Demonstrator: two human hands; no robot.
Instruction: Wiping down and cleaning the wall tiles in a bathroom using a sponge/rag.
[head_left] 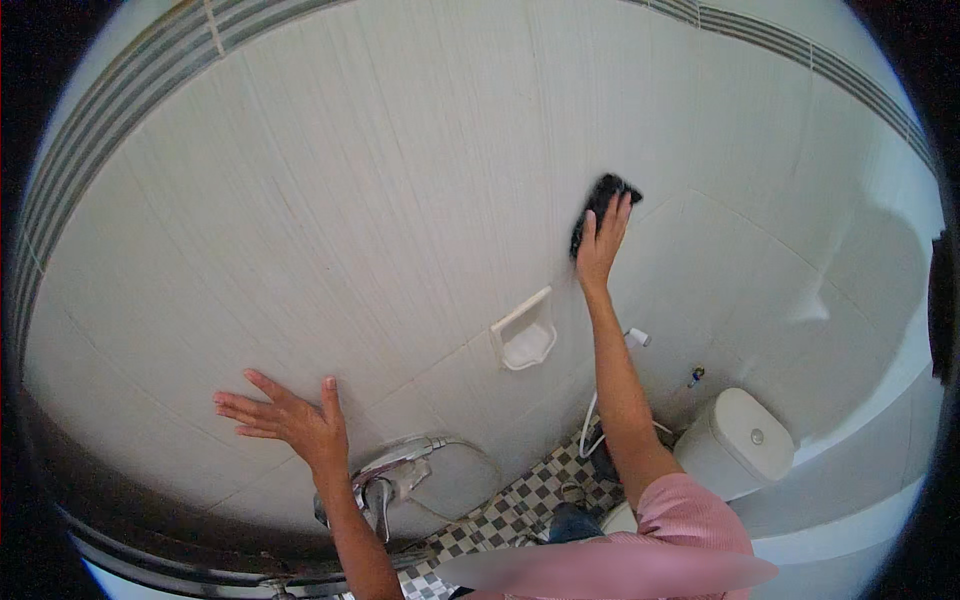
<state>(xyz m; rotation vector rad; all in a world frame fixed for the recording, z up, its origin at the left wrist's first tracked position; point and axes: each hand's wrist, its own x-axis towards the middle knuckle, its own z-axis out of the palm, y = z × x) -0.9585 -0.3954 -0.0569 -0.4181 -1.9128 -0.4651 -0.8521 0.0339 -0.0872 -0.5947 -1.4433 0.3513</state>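
Observation:
My right hand [604,240] presses a black scrubbing pad [592,215] flat against the light tiled wall [400,180], its fingers lying over the pad. Lower down at the left, my left hand [290,417] is spread wide with nothing in it, close to or against the same wall; whether the palm touches cannot be made out. A white soap dish [526,335] is fixed to the wall below the pad. Under my left hand, partly behind the forearm, sits a chrome shower mixer [385,485].
A white toilet cistern [740,440] stands at the lower right. Beside it are a small wall valve [697,376] and a white hand sprayer [637,338] with its hose. The floor [520,505] has a black-and-white checked pattern. Grey striped border tiles [110,110] run along the wall's top.

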